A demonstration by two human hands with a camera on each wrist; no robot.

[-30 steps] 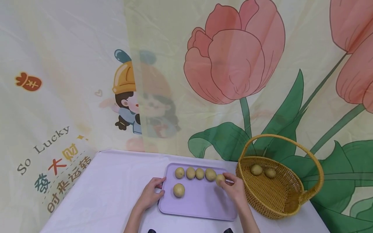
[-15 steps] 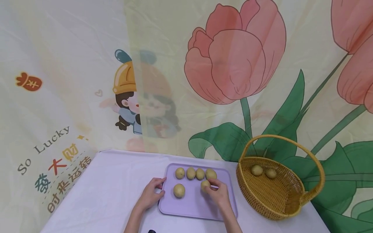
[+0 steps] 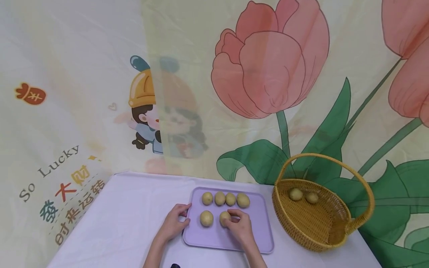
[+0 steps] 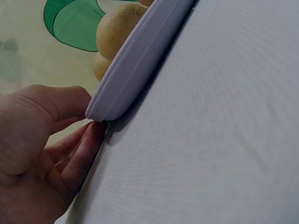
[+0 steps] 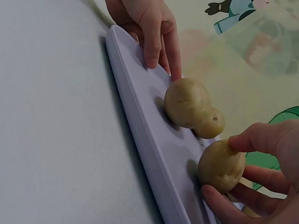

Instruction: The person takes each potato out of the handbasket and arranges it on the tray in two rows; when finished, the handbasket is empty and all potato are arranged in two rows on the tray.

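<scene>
In the head view, my right hand (image 3: 242, 224) pinches a potato (image 3: 223, 219) at the middle of the tray (image 3: 214, 238). From the left wrist, my left hand (image 4: 32, 151) lies, fingers apart, against the tray's left edge. From the right wrist, thumb and fingertips clamp the potato, likely firm and light, best held round its widest part.

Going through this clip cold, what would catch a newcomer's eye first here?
Probably the huge pink tulip printed on the backdrop, above the table. Next, the wicker basket on the right, with two potatoes inside. Then the lilac tray left of it, where the right hand holds a potato and the left hand touches the tray's left edge.
</scene>
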